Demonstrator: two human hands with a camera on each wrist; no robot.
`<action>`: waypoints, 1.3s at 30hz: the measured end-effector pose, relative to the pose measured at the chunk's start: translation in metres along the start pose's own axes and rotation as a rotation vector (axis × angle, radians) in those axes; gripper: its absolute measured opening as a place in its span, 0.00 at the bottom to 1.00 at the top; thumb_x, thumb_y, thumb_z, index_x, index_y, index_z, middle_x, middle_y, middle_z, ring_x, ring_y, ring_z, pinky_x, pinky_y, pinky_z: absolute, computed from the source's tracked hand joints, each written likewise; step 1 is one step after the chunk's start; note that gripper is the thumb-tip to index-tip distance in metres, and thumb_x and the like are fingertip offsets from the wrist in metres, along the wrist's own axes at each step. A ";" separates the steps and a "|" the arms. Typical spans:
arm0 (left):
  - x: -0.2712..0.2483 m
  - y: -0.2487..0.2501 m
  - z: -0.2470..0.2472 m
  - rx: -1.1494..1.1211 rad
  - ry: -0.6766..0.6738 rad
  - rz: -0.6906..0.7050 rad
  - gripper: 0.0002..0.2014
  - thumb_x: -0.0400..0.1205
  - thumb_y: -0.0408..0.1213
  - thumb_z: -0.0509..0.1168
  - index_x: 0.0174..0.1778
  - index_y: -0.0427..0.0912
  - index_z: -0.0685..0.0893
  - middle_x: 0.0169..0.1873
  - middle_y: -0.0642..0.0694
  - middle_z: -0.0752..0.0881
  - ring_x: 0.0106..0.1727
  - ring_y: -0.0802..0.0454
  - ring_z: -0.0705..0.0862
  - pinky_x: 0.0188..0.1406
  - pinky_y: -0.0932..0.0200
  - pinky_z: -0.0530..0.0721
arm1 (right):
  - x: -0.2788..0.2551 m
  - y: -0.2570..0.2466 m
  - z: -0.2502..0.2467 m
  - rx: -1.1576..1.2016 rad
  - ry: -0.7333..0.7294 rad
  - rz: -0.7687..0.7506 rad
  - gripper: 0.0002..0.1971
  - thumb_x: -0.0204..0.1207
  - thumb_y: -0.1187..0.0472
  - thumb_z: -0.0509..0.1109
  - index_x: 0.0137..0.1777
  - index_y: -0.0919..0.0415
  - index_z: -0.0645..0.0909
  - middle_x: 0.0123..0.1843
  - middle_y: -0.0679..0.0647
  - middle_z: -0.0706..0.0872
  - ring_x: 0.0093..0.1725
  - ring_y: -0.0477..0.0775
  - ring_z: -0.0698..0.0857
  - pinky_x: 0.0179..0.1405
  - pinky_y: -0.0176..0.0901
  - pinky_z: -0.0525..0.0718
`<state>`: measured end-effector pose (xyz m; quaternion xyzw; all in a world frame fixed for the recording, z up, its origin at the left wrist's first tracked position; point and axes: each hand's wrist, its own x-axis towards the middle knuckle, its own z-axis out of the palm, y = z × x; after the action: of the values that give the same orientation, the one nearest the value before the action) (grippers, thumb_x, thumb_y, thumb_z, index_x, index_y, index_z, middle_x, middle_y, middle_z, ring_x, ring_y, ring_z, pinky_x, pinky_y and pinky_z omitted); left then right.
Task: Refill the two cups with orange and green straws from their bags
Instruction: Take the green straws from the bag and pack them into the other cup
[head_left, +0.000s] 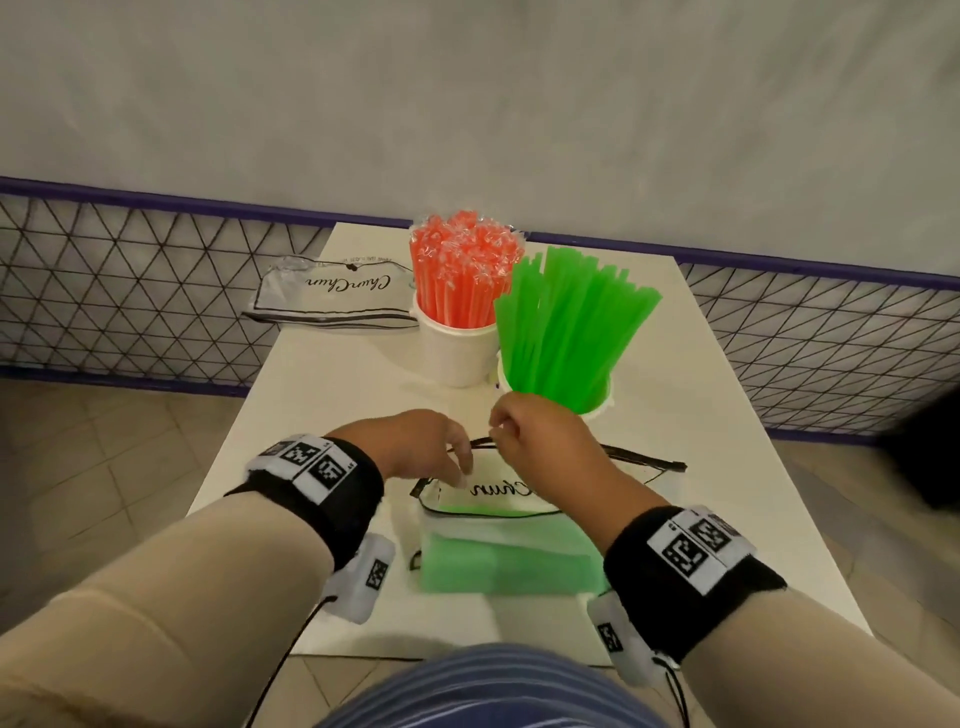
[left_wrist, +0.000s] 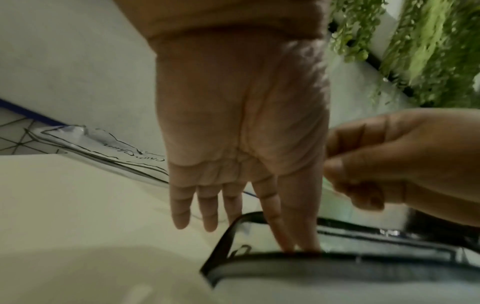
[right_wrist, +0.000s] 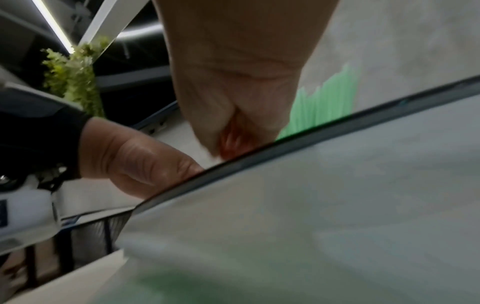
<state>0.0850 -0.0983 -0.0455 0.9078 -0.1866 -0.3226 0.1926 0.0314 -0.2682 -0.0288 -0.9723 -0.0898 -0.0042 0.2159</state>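
Note:
A clear zip bag (head_left: 498, 551) with green straws inside lies at the near middle of the white table (head_left: 322, 395). My left hand (head_left: 460, 470) pinches the bag's left top corner; in the left wrist view its thumb and forefinger (left_wrist: 293, 242) reach down at the black rim of the bag (left_wrist: 337, 267). My right hand (head_left: 498, 436) is curled, pinching the black zip strip just right of it; the bag (right_wrist: 311, 195) fills the right wrist view. Behind stand a white cup (head_left: 457, 353) of orange straws (head_left: 462, 275) and a white cup (head_left: 597, 408) of green straws (head_left: 566, 322).
An empty clear bag (head_left: 332, 296) with black script lies flat at the table's back left. A wire mesh fence with a purple rail (head_left: 130, 291) runs behind the table. Tiled floor (head_left: 104, 467) lies on both sides.

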 end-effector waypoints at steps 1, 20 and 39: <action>-0.001 -0.004 0.004 0.078 -0.073 -0.032 0.13 0.74 0.45 0.75 0.55 0.57 0.86 0.56 0.52 0.81 0.56 0.51 0.79 0.54 0.55 0.78 | 0.002 -0.001 0.011 -0.067 -0.164 -0.027 0.09 0.80 0.56 0.66 0.56 0.56 0.83 0.49 0.53 0.86 0.49 0.56 0.84 0.42 0.43 0.76; -0.004 -0.014 0.043 0.323 -0.158 -0.060 0.57 0.65 0.46 0.82 0.84 0.47 0.53 0.78 0.49 0.64 0.70 0.45 0.76 0.65 0.44 0.80 | -0.011 0.008 0.069 -0.315 -0.698 -0.134 0.17 0.81 0.58 0.62 0.67 0.60 0.75 0.60 0.60 0.81 0.57 0.63 0.82 0.49 0.48 0.76; 0.006 -0.013 0.004 -0.608 0.077 -0.029 0.19 0.77 0.50 0.73 0.61 0.50 0.79 0.68 0.45 0.76 0.68 0.45 0.75 0.68 0.48 0.73 | -0.005 0.005 -0.086 0.673 -0.090 0.151 0.14 0.82 0.56 0.67 0.65 0.43 0.76 0.55 0.38 0.84 0.55 0.41 0.82 0.50 0.34 0.76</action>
<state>0.0900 -0.0905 -0.0575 0.8226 -0.0611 -0.3315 0.4578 0.0301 -0.3097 0.0466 -0.8498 -0.0236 0.0843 0.5198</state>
